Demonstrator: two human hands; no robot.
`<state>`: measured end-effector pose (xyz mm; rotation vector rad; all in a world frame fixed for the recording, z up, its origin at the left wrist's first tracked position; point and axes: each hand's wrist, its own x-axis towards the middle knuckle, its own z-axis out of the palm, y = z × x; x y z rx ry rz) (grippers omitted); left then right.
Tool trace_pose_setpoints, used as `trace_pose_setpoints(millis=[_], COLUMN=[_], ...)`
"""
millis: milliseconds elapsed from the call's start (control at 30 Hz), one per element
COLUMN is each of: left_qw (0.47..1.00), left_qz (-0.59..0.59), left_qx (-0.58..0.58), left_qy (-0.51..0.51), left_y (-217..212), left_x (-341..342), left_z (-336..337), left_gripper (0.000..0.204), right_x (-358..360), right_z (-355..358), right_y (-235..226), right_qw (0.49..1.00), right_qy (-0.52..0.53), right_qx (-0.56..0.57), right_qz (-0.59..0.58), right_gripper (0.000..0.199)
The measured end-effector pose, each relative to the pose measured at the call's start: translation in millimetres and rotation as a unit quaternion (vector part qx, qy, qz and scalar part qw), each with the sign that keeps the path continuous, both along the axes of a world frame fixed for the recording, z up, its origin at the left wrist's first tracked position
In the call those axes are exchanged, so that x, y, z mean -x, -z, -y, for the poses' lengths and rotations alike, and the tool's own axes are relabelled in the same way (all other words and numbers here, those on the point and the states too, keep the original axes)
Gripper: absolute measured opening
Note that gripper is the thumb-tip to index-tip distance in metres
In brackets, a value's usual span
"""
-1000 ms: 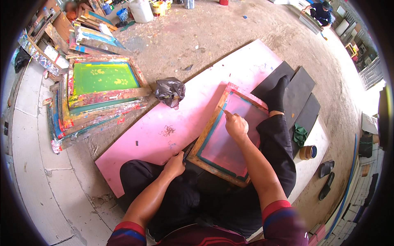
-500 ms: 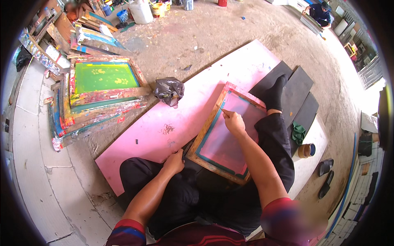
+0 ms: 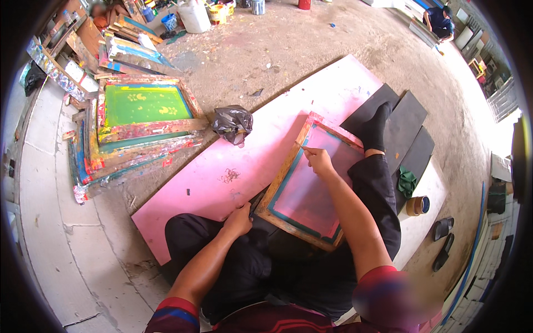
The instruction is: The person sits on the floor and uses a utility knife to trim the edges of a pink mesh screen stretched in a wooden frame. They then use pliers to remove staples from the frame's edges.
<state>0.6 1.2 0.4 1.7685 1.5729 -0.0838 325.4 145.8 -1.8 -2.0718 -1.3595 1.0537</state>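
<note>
- Over the last second the right hand [image 3: 320, 161] had been carried a little up the frame [image 3: 307, 180], toward its upper left rail; the work along that rail was judged to be advancing bit by bit.
- The right fingers were seen pinched around a thin tool [image 3: 300, 146], its tip touching the mesh near the rail.
- The left hand [image 3: 239, 219] had stayed at the frame's near corner, fingers curled on the edge, steadying it.
- The frame lay tilted across the lap, its far end resting on the pink board [image 3: 239, 166].
- A crumpled dark bag [image 3: 232, 123] was seen on the board's upper edge, well apart from both hands.
- A stack of paint-stained frames [image 3: 139, 119], the top one green, lay on the left.
- A white jug [image 3: 194, 15] and small coloured tubs [image 3: 217, 11] stood at the top; no label could be made out.
- A tape roll [image 3: 416, 205] and a green rag [image 3: 407, 181] lay beside dark boards [image 3: 408, 125] on the right.
</note>
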Motion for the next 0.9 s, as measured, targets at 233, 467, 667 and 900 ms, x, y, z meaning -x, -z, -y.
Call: trace_pose_setpoints(millis=[233, 467, 667, 900], left_qw=[1.0, 1.0, 0.999, 0.999], left_qz=[0.014, 0.009, 0.027, 0.026], left_qx=[0.004, -0.007, 0.001, 0.001], left_qy=[-0.016, -0.023, -0.025, -0.022], left_y=[1.3, -12.3, 2.9, 3.6], left_x=[3.0, -3.0, 2.5, 1.9], left_z=[0.8, -0.3, 0.5, 0.5], left_gripper=[0.04, 0.04, 0.037, 0.038], right_x=[10.3, 8.6, 9.6, 14.7], right_z=[25.1, 44.6, 46.5, 44.3], right_y=[-4.8, -8.2, -13.6, -19.5], right_qw=[0.981, 0.964, 0.961, 0.918], right_qy=[-0.049, -0.082, -0.098, -0.172], right_qx=[-0.093, -0.107, -0.11, -0.077], right_qz=[0.16, 0.228, 0.233, 0.348], right_gripper=[0.031, 0.033, 0.035, 0.04])
